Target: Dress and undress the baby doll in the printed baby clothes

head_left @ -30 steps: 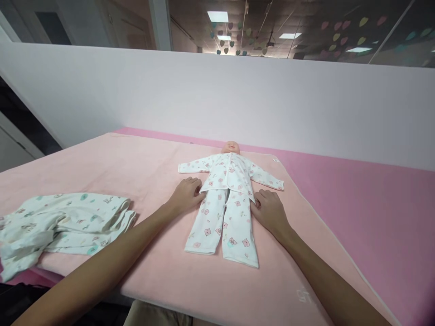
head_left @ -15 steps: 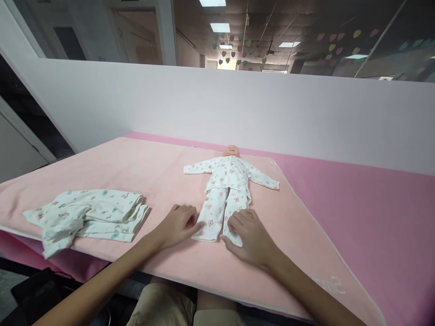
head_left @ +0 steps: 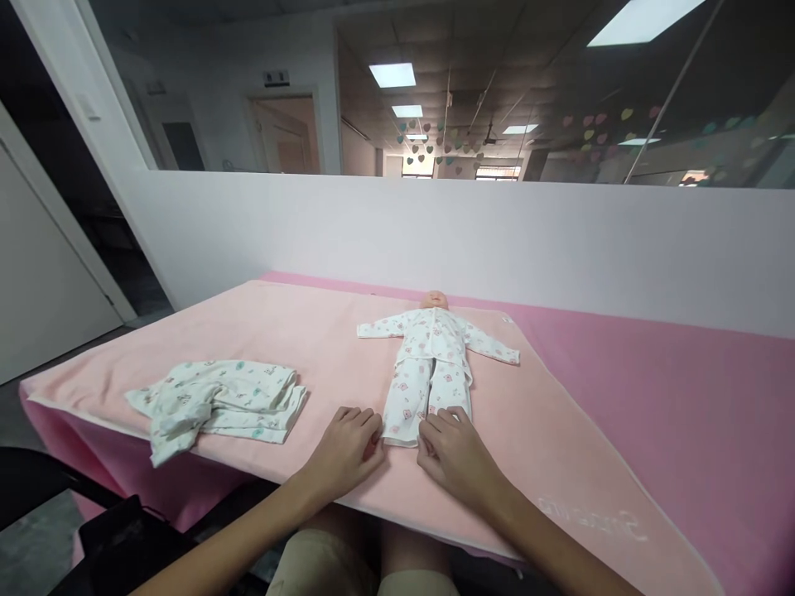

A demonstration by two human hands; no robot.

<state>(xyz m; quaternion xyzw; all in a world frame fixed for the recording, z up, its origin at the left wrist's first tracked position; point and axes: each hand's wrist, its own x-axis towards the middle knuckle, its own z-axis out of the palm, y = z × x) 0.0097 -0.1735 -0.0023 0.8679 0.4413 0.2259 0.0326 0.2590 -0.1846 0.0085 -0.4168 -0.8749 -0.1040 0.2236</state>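
- L hand (head_left: 354, 447): fingers curled in, thumb close to tips, at outer corner of one hem of the printed trousers (head_left: 406, 406). Can't tell if cloth is pinched.
- R hand (head_left: 456, 451): likewise curled, narrow, over lower end of other leg; grip on fabric hidden.
- Loc.: trousers on the doll (head_left: 434, 300), which lies face-up on peach blanket (head_left: 329, 331), head toward the wall (head_left: 373, 223), legs toward the person.
- Risk 1: uneven tug, one hem harder than the other → legs skew, waist twists (judgement).
- Risk 2: strong pull twd. person → doll slides or blanket rucks; cause = soft, loose layers, prob. little anchoring.
- Risk 3: L forearm swinging out could catch folded cloth (head_left: 248, 401); its loose corner reaches near blanket edge, so might drop.
- Look: trousers white w/ small pinkish prints, legs side by side, narrow gap betw. Visible hem approx. flat; other mostly behind R hand.
- Matching top (head_left: 433, 335): sleeves spread wide, lower edge overlapping waist. No feet seen past visible hem.
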